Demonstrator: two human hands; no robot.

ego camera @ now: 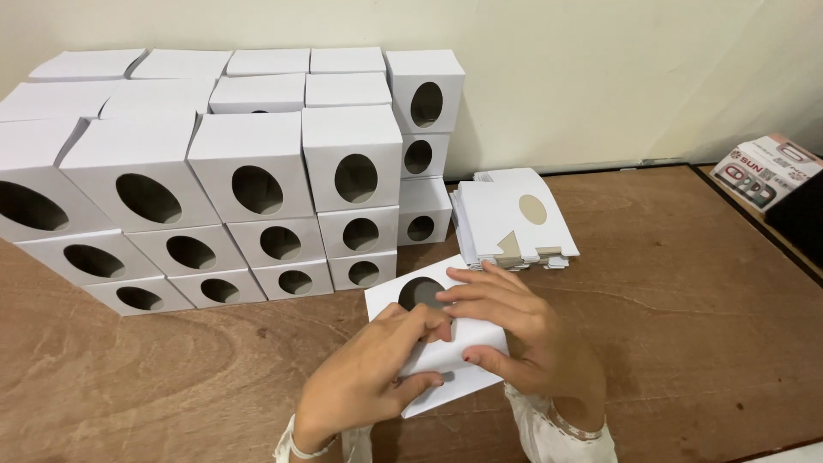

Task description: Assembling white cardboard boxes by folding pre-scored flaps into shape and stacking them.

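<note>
Both hands close around a white card box [433,330] with an oval hole: the left hand [364,381] pinches its near edge, the right hand [514,330] presses on top. The box lies in front of the stacked boxes [249,197], just beside them. If the fingers press too hard, I think the thin card may crease; a sudden push could also knock the stack or the pile of flat cards [514,219] behind the box.

Carton blank [433,330] partly hidden under hands; printed box [765,171] cut by rt edge.

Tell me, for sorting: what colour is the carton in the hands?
White carton, head view.
</note>
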